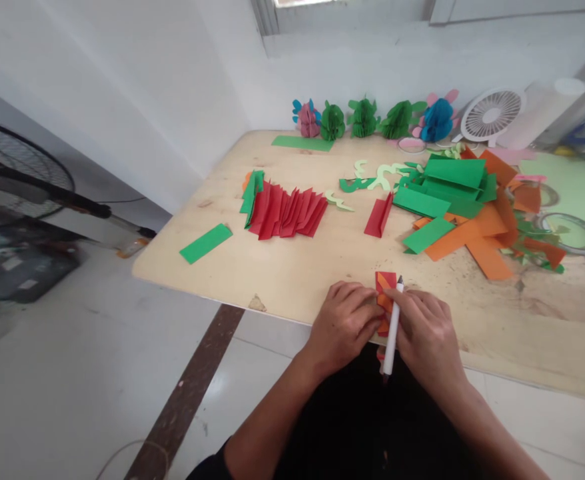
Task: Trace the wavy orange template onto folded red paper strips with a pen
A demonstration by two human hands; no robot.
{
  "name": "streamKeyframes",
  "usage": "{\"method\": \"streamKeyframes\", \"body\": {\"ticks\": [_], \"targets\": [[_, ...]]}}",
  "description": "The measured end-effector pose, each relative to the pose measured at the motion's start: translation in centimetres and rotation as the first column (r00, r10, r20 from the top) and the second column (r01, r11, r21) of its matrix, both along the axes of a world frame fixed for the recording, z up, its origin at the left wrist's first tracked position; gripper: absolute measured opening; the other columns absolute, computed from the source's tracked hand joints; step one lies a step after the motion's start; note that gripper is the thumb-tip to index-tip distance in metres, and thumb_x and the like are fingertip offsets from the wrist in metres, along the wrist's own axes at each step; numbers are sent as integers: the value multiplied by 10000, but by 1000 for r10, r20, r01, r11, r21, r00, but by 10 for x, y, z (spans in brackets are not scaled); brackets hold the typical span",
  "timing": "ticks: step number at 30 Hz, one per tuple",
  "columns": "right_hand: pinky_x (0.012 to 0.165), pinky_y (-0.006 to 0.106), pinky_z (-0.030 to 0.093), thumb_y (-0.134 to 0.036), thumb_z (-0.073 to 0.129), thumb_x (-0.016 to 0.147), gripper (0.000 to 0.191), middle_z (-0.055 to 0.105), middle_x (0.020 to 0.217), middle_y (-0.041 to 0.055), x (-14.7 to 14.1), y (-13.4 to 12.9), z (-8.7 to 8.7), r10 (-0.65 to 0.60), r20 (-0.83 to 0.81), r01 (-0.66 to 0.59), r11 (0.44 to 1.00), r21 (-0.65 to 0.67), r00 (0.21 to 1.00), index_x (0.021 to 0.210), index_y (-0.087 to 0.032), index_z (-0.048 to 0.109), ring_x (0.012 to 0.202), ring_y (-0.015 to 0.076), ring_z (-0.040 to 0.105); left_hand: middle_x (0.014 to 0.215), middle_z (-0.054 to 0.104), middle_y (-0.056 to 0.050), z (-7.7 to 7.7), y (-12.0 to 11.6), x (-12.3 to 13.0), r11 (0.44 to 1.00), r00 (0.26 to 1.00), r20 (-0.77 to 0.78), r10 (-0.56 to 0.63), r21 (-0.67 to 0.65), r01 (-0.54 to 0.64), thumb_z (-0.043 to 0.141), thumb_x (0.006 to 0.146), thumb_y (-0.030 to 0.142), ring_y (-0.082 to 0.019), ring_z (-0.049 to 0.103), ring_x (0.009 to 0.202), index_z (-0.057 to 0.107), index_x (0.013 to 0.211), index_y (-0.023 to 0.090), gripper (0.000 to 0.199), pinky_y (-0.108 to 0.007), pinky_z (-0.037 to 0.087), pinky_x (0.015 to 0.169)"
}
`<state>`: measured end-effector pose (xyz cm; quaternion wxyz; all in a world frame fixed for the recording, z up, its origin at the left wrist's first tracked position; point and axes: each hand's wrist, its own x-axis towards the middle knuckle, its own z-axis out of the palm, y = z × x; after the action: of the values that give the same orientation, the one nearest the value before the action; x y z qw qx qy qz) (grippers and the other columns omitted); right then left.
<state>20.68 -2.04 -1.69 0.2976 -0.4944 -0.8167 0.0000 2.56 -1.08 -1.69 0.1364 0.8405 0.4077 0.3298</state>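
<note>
A small red paper strip (380,279) lies at the table's front edge, with an orange paper cutout (384,303) on top of it. My left hand (346,320) has its fingers curled together and pinned on the left side of these papers. From the right, my right hand (428,330) holds a white pen (392,333), its dark tip pointing away from me. The thumb or a finger of that hand also touches the orange cutout. My fingers cover part of both papers. Beyond them stands a single folded red paper (378,217).
A row of folded red papers (288,212) stands at left centre, near a flat green strip (206,243). Green folded papers (452,183) and orange strips (490,250) pile up at right. Paper figures (365,119) and a white fan (492,117) line the wall.
</note>
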Motion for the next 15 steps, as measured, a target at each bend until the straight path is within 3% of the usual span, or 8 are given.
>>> {"method": "streamKeyframes", "body": {"ticks": [15], "targets": [[814, 382, 399, -114, 520, 823, 402, 699, 952, 78, -3, 3, 0, -42, -20, 42, 999, -27, 999, 1217, -190, 546, 947, 261, 595, 1114, 685, -29, 1, 0, 0, 1000, 1000, 19, -12, 11, 12, 521, 955, 243, -212, 549, 1061, 674, 947, 202, 158, -383, 422, 966]]}}
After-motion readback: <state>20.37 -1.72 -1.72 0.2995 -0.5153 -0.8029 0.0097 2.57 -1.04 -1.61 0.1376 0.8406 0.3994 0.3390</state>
